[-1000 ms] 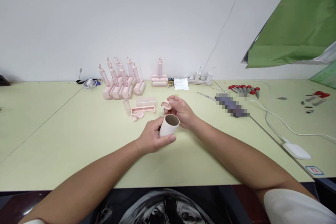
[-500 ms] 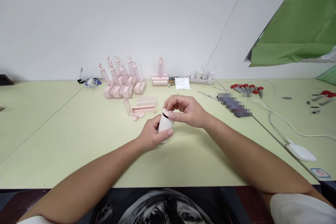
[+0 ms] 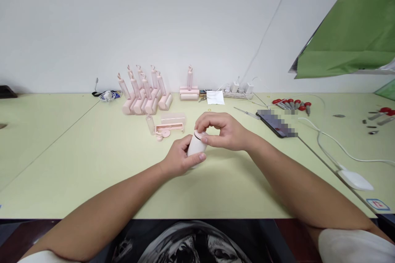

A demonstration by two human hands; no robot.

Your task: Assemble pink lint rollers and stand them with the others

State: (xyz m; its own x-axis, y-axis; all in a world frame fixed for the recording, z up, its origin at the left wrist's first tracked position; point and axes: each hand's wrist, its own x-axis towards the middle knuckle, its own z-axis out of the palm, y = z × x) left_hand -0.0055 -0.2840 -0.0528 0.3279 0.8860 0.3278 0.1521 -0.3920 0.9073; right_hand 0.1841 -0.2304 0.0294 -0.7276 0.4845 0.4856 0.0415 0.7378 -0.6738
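Note:
My left hand (image 3: 177,158) is wrapped round a white lint roller roll (image 3: 196,146), which tilts over the table with its upper end leaning right. A pale pink round end cap (image 3: 200,134) sits at the roll's upper end, with a thin dark line below it. The thumb and fingers of my right hand (image 3: 226,130) pinch this cap. Just beyond my left hand lie loose pink parts: a long frame (image 3: 179,125), a clear cover (image 3: 173,118), a clear handle (image 3: 150,124), a round disc (image 3: 166,133) and a small knob (image 3: 159,137).
Several pink lint rollers (image 3: 149,104) stand near the wall, with one more roller (image 3: 189,93) apart. Right of it are a white paper (image 3: 215,97) and a power strip (image 3: 237,95). Tweezers (image 3: 247,112), a phone (image 3: 271,121), red-handled tools (image 3: 291,103) and a white charger (image 3: 354,179) lie at right.
The dark gap between the pink cap and the white roll has become narrower. Both hands keep their grip, and the whole view has shifted slightly.

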